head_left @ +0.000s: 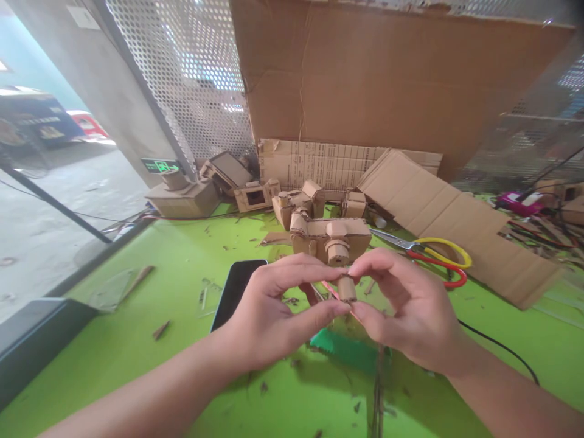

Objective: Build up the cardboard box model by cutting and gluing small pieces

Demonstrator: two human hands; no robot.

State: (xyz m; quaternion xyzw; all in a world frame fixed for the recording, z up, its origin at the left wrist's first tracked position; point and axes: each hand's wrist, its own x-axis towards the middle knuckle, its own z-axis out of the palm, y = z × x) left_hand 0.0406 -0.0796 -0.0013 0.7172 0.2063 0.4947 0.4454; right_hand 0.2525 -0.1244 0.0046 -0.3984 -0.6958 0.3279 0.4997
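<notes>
A small cardboard roll (347, 289) is held upright between both hands, above the green table. My left hand (287, 304) pinches it from the left, index finger at its top and thumb at its lower edge. From the right, my right hand (406, 304) grips the same roll between thumb and index finger. Just beyond the fingertips stands a cardboard model (310, 238) with a round, barrel-like piece (338, 250) on its front. Beneath the hands lies a green object (342, 347), partly hidden, and a thin red stick shows behind the roll.
A dark phone (235, 289) lies left of my hands. Scissors (424, 252) with yellow and red handles lie to the right, near a long cardboard strip (447, 225). Cardboard boxes (185, 198) stand at the back; scraps and a black cable lie on the table (114, 377).
</notes>
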